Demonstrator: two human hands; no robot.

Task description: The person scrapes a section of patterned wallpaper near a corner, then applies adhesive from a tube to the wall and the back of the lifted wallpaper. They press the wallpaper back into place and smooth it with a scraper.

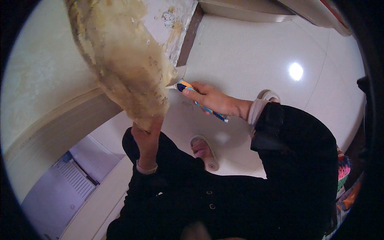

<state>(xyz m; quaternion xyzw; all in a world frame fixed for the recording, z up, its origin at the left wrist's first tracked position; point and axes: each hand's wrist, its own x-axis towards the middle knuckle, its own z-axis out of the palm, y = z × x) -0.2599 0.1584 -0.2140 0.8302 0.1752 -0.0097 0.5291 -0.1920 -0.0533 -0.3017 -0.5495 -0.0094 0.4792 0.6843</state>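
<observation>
A large flap of peeling wall covering (132,60), yellowish brown and stained on its back, hangs away from the wall. My left hand (147,134) is at the flap's lower end; its fingers are hidden behind the sheet, so their grip does not show. In my right hand (214,99) is a slim squeeze tube (206,109), blue, orange and white. The tube's pale nozzle (172,86) points left and meets the flap's right edge, or nearly so.
Bare, patchy wall (170,24) shows behind the flap, beside a brown skirting strip (190,36). A pale wooden edge (60,124) runs along the left. Glossy tiles (256,52) cover the floor. My slippered foot (203,151) is below the tube. A white slatted panel (74,178) stands lower left.
</observation>
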